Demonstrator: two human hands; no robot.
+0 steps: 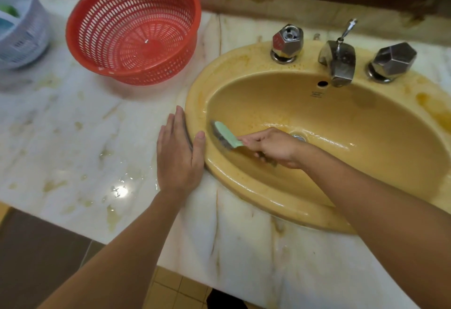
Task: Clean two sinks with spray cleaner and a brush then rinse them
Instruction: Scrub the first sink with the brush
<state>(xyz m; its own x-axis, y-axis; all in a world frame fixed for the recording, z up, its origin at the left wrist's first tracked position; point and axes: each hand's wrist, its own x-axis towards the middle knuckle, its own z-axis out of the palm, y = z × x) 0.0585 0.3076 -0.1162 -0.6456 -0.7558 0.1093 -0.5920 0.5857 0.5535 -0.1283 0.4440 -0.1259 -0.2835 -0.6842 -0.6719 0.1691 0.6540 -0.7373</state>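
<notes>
Brush (225,135) in sink (353,142), right hand (273,146) gripping, left hand (179,155) flat, red basket (109,18) nearby

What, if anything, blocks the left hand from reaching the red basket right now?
Likely yes, it can reach: the left hand lies open and holds nothing, flat on the counter against the sink, and only bare counter shows between it and the red basket.

Print (316,94): small dark mark on the back wall of the sink (268,89), just under the overflow hole (322,83); too small, I cannot read it.
Left tap knob (278,41): red face carries a faint sign; blurred, I cannot read it.
Other text: I find none.
</notes>
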